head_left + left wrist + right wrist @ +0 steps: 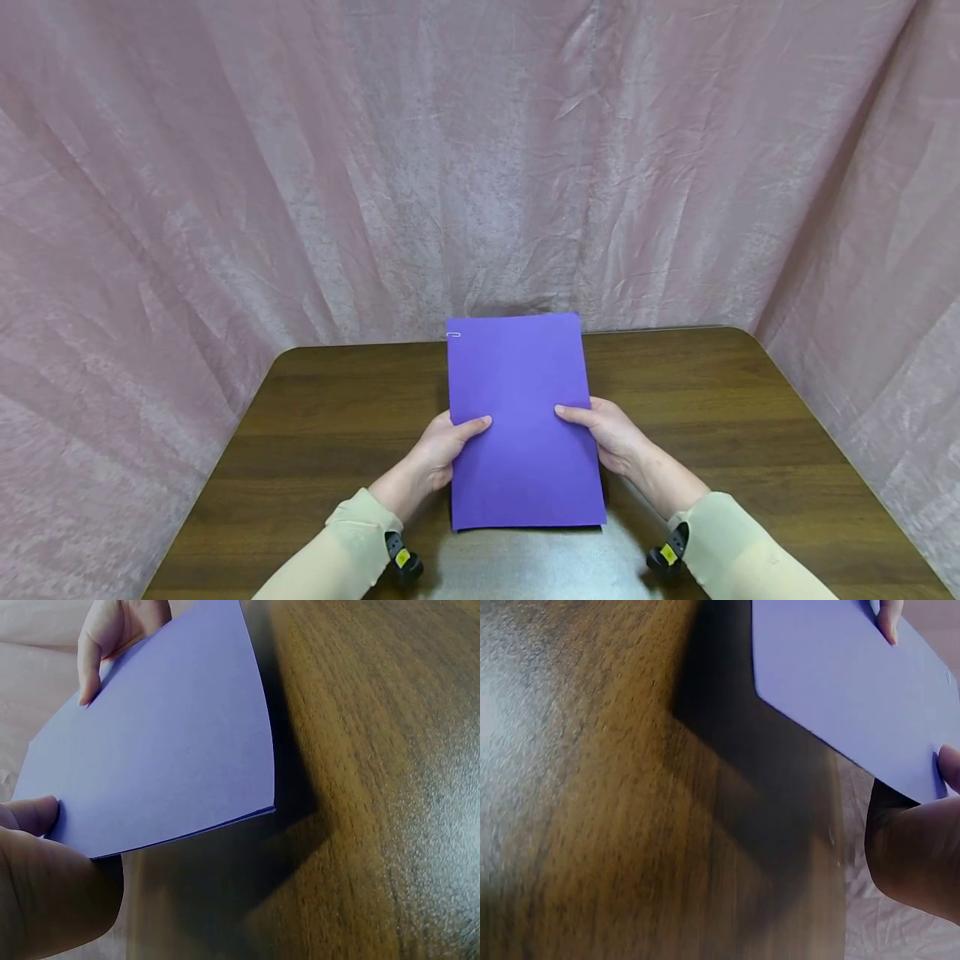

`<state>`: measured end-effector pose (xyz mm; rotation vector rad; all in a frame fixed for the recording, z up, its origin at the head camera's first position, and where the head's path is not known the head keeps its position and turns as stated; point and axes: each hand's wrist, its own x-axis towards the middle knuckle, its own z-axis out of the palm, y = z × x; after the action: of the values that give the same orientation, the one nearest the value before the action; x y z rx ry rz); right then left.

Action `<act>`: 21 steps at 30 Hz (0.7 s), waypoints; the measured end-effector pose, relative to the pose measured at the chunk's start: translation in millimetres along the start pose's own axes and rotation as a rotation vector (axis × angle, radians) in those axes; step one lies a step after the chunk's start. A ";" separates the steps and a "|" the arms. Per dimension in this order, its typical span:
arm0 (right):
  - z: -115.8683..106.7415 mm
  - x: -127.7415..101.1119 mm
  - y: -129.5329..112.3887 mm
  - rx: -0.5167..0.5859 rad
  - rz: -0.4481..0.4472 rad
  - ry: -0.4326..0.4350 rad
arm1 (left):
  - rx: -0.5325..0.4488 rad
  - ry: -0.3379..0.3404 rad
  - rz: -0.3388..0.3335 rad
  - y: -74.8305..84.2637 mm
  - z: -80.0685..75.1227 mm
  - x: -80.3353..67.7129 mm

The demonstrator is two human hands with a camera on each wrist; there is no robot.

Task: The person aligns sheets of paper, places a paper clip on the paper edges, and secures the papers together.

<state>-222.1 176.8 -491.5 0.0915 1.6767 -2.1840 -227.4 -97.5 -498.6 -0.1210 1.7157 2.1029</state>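
While both hands pinch the purple paper stack [525, 425], left hand [438, 454] and right hand [615, 435] hold it lifted above the table [750, 417]; a paper clip [453, 335] seemingly already fastens one far corner.

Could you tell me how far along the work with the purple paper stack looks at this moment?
Done: a paper clip already sits at the top left corner of the purple paper stack. In hand: the left hand and right hand grip its side edges, lifting it clear of the wooden table, as its shadow shows. Left: setting the stack down, it seems.
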 end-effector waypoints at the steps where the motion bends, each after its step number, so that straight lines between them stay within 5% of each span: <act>1: -0.4 -0.4 0.2 0.004 -0.004 -0.010 | -0.001 0.002 -0.001 0.2 -0.3 0.3; 21: 3.6 -14.6 4.2 0.024 -0.032 -0.053 | -0.013 -0.007 -0.012 3.6 -2.5 0.7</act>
<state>-206.6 176.3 -490.2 0.0133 1.6335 -2.2105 -229.9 -100.2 -496.1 -0.1267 1.6933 2.1040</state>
